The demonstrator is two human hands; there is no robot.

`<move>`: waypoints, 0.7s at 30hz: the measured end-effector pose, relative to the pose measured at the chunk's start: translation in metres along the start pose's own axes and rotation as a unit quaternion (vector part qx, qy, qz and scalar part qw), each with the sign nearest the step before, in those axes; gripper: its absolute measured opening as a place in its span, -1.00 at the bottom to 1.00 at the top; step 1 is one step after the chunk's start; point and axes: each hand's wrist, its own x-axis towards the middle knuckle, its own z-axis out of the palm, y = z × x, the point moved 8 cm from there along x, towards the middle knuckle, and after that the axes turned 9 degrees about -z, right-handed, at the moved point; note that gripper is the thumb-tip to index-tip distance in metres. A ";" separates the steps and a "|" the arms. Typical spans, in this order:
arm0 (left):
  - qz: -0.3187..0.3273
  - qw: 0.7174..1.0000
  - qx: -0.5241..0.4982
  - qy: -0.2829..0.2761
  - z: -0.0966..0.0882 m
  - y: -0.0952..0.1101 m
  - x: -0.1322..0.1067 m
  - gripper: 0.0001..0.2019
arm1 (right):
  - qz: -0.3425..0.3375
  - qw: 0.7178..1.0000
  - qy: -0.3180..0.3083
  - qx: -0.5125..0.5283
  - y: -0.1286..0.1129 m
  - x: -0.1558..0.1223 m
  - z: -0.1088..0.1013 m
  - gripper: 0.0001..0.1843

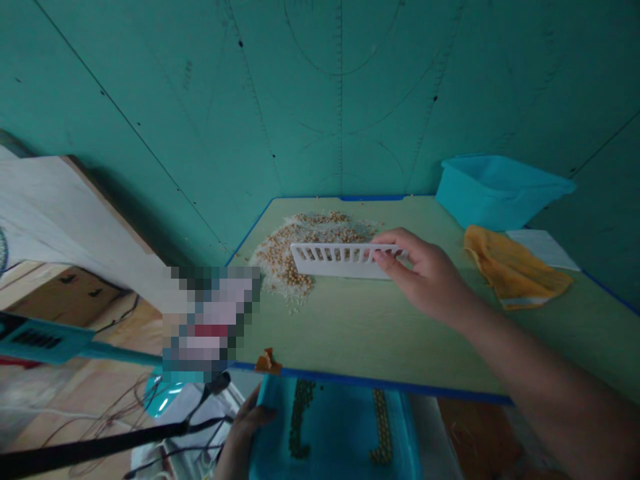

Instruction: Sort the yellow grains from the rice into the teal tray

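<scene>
- White slotted strip lay to the left of the right hand, which held it by its right end; the rest of it stuck out beyond the fingers.
- It was above the table, along the near right side of a pile of pale grains mixed with round yellowish beans. Some of the pile showed through the slots. Whether its lower edge touched the table, I could not tell.
- The right forearm stretched in from the lower right corner, slanting up and to the left. The right hand was closed in a pinch, thumb on the near side and fingers on the far side.
- The left hand was low in view, beside the left rim of a blue basin, with the thumb over the rim, holding it. The rest of its fingers were hidden.
- The strip's long axis ran left to right, nearly level and roughly in line with the table's front edge. Its free end pointed left, towards the pile; the slots were uppermost, the solid band below.
- Inside the basin, small round beans formed two bands, one towards each side.
</scene>
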 end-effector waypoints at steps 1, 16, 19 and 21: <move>-0.001 1.000 -0.004 0.002 0.000 0.000 0.000 -0.78 | -0.003 1.000 0.003 -0.010 -0.001 0.000 -0.001 -0.82; 0.013 0.999 -0.013 -0.036 0.001 0.000 0.001 -0.76 | -0.005 1.000 0.005 -0.005 0.000 0.001 -0.006 -0.85; 0.012 0.999 -0.015 -0.036 0.000 0.000 0.002 -0.77 | -0.001 1.000 0.026 0.002 0.003 0.000 -0.009 -0.87; 0.014 0.999 -0.015 -0.032 0.000 0.000 0.001 -0.78 | 0.004 0.999 0.037 0.016 0.005 0.000 -0.010 -0.87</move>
